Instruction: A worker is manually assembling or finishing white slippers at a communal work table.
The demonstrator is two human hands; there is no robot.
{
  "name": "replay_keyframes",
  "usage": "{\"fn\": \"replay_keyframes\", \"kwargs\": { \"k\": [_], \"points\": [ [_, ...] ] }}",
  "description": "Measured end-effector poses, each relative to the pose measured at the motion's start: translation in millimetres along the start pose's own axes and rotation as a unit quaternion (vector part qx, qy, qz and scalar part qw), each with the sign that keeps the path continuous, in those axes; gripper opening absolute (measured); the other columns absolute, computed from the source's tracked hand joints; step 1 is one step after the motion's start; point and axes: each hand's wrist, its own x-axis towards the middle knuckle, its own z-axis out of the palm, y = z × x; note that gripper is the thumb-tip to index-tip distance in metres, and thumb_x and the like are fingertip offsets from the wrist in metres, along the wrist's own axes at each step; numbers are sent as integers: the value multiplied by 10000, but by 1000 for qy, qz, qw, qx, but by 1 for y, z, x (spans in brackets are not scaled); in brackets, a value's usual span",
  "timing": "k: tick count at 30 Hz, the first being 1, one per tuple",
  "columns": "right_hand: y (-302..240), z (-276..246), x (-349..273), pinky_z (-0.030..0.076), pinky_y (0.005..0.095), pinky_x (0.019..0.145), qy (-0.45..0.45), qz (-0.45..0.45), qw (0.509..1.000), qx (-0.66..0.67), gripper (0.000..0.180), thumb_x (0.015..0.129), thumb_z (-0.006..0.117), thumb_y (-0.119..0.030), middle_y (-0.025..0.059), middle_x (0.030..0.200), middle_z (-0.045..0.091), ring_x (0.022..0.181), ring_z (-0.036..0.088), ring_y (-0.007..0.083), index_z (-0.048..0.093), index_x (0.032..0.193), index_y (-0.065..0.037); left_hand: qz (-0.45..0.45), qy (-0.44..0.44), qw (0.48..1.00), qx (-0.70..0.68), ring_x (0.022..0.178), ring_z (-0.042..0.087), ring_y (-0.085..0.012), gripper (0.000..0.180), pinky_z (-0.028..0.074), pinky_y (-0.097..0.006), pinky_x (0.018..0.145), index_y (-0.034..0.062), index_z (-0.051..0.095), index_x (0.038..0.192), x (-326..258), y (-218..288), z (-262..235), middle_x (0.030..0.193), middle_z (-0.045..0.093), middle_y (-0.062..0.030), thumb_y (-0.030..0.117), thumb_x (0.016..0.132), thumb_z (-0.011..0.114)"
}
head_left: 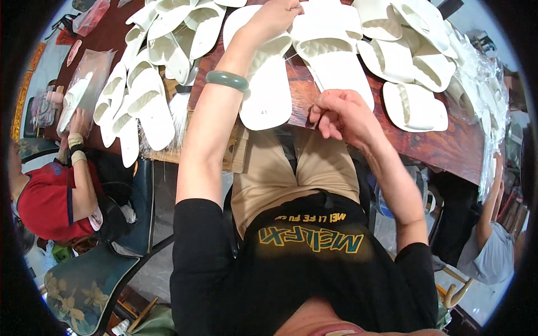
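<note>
Reaching forward, head view: left hand (276, 18), bangle (227, 81) on forearm, fingers bent at the far ends of the left slipper (266, 89) and right slipper (330, 59), side by side on the tabletop (457, 145); cannot tell what it grips. Right hand (343, 112) near the right slipper's heel, fingers half-curled; cannot tell if anything is pinched. More slippers (414, 106) both sides. Far left, co-worker's hand (81, 121) beside a bag (96, 73).

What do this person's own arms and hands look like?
Both arms come out of short black sleeves. The left hand and right hand wear no gloves. A smooth, rounded, dark green bangle circles the left forearm; the right wrist shows no band or bracelet.
</note>
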Motion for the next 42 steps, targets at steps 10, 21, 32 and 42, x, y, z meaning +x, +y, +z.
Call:
{"fn": "replay_keyframes", "kwargs": {
  "k": [10, 21, 32, 42],
  "points": [
    [-56, -31, 61, 356, 232, 390, 109, -108, 919, -363, 250, 833, 539, -200, 44, 564, 562, 419, 474, 93, 615, 730, 14, -58, 42, 961, -266, 779, 541, -153, 247, 452, -274, 720, -30, 611, 940, -1, -17, 2, 855, 599, -51, 181, 927, 483],
    [-29, -30, 91, 471, 418, 576, 309, -347, 676, -572, 166, 812, 598, -236, 161, 659, 620, 622, 609, 339, 696, 849, -107, -107, 32, 907, -407, 791, 547, -144, 193, 450, -262, 740, -31, 628, 935, -1, -39, -12, 865, 607, -69, 131, 899, 530],
    [-24, -32, 94, 473, 413, 582, 321, -344, 671, -573, 162, 804, 611, -253, 142, 678, 633, 635, 616, 327, 693, 857, -124, -114, -32, 890, -441, 875, 562, -149, 232, 454, -274, 797, -23, 646, 1019, -1, -21, -17, 956, 640, -74, 144, 883, 559],
    [-55, -20, 73, 481, 343, 569, 288, -431, 715, -468, 176, 795, 652, -192, 120, 739, 654, 605, 617, 276, 673, 895, -49, -36, 55, 899, -434, 872, 553, -122, 210, 451, -253, 793, -11, 667, 993, -16, -8, -18, 944, 631, -56, 143, 883, 576]
  ]
}}
